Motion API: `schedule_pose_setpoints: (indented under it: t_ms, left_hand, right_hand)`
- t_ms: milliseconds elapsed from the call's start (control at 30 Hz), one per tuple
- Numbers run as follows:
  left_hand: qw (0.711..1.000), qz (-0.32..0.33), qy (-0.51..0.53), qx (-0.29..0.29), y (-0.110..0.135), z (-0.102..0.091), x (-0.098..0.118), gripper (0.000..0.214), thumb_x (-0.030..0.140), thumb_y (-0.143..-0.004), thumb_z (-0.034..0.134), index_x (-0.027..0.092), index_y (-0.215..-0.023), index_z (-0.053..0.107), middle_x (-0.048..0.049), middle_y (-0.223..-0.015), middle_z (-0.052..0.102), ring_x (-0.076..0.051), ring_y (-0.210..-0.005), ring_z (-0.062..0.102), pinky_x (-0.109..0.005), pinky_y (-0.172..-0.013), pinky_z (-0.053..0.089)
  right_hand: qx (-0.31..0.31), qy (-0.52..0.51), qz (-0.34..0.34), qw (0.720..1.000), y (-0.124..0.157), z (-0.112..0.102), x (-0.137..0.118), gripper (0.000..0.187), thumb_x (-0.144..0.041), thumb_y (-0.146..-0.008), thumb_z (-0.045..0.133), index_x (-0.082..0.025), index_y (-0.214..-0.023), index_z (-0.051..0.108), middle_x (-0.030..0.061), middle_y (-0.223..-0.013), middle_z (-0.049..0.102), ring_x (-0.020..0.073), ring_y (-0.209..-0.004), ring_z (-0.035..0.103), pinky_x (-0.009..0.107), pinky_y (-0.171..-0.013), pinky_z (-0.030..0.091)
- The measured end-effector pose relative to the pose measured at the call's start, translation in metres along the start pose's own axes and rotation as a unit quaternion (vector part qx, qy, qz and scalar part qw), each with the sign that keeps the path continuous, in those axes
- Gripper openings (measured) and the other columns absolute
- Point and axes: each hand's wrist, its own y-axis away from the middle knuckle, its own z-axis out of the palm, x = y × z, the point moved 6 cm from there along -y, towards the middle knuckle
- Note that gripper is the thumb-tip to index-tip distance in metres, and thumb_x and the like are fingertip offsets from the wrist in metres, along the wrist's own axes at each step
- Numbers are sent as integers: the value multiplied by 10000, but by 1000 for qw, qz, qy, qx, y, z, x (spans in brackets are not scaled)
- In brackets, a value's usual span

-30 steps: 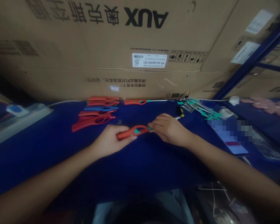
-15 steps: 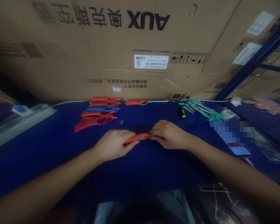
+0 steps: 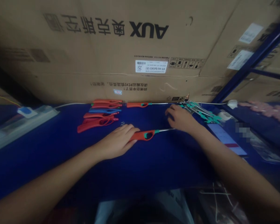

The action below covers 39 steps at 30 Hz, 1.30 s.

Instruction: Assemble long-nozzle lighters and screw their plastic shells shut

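My left hand (image 3: 118, 140) is closed around the handle of an orange long-nosed lighter (image 3: 140, 136), which lies level above the blue table. Its green trigger and thin metal tube point right. My right hand (image 3: 180, 117) is off the handle, over the far end of that tube; its fingers are bent and apart, with nothing visible in them. Just beyond it lies a pile of metal tubes with green pieces (image 3: 211, 115). A second orange lighter with its tube (image 3: 137, 105) lies along the back.
Several red handles (image 3: 93, 123) and a blue one (image 3: 105, 110) lie at the left. Small metal bits (image 3: 122, 123) are beside them. A phone (image 3: 226, 138) lies on the right. Behind stands a large cardboard box (image 3: 95, 62); a blue metal post (image 3: 249, 67) slants at the right.
My right hand has let go of the lighter and moved right and away, toward the tube pile. The lighter now shows its side and tube. The yellow-and-black tool there is now hidden.
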Motion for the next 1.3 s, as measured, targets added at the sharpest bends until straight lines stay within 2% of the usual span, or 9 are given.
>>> schedule_pose_setpoints:
  t_ms: [67,200,333,467,567,700,800,900,1300]
  left_hand:
    - [1000,7,23,-8,0,-1,0,359,352,-1037,444,197,-1348,535,-105,-1253,629,-265,-1190,600,-467,-1111,425]
    - [999,23,40,-19,-1,-2,3,341,341,-1022,511,236,-1345,536,-68,-1296,637,-242,-1185,587,-465,-1121,396]
    - [999,15,27,-24,-2,-2,12,298,336,-1013,535,257,-1298,564,-36,-1269,665,-250,-1174,581,-457,-1086,413]
    - [1000,-18,-7,-24,1,-10,15,322,358,-993,538,212,-1278,573,-81,-1217,657,-291,-1161,587,-431,-983,482]
    - [996,-76,-17,-51,5,-16,9,293,395,-975,525,186,-1167,595,-93,-1099,645,-283,-980,655,-397,-802,533]
    - [993,-87,20,-79,7,-16,13,181,369,-939,571,208,-1023,584,-55,-1016,627,-220,-812,662,-321,-649,504]
    - [994,-63,41,-84,6,-11,24,203,401,-942,582,208,-1002,562,-50,-980,648,-228,-838,667,-317,-665,503]
    - [993,-51,33,-97,5,-5,31,255,453,-956,558,207,-1022,541,-49,-914,675,-248,-828,679,-335,-680,507]
    - [994,-58,24,-87,5,-2,27,264,461,-950,565,215,-1042,534,-24,-851,688,-244,-767,683,-312,-615,458]
  right_hand:
    - [29,88,114,989,1,0,22,254,-184,-891,512,-113,-1088,656,205,-1144,595,330,-1093,581,424,-885,487]
    - [-18,159,320,934,12,10,53,360,-228,-908,538,-48,-1217,578,318,-1218,541,463,-1148,567,505,-809,508]
    - [-71,117,354,925,14,16,51,388,-112,-897,469,-18,-1269,526,346,-1207,568,403,-993,684,452,-741,527]
    - [-54,106,313,942,10,5,32,372,-241,-950,440,-46,-1247,548,305,-1120,647,393,-952,704,440,-726,526]
    - [8,2,237,971,5,-4,10,351,-272,-967,413,-108,-1222,589,202,-1004,720,319,-861,715,392,-707,525]
    - [47,-208,5,977,5,-8,-39,325,-230,-980,412,-187,-1238,604,91,-1048,739,211,-855,708,323,-743,553]
    - [32,-223,-147,963,13,-5,-75,350,-210,-1001,397,-179,-1302,575,117,-1211,698,208,-1031,698,351,-879,561]
    - [32,-192,-170,966,16,1,-88,368,-214,-1017,372,-167,-1332,557,133,-1212,692,219,-993,719,362,-827,583]
    - [11,-131,-172,976,13,17,-90,420,-275,-1041,355,-194,-1434,479,126,-1204,650,220,-873,712,359,-715,585]
